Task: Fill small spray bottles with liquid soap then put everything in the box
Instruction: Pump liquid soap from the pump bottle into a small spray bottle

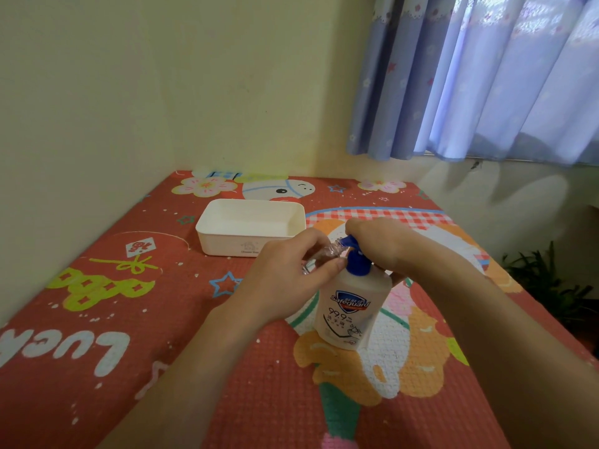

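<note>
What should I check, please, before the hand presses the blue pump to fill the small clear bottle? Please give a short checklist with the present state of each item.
1. Small clear bottle held firmly: ok, the left hand grips it.
2. Bottle mouth at the nozzle of the blue pump: cannot tell, fingers hide the meeting point.
3. Right hand on the pump head: ok, it rests on top.
4. Soap bottle standing steady on the mat: ok, it stands on its base, though it looks slightly tilted.
5. Soap left inside the soap bottle: cannot tell, the wall is cloudy.
6. White box open and near: ok, it sits behind the hands with no lid.
</note>
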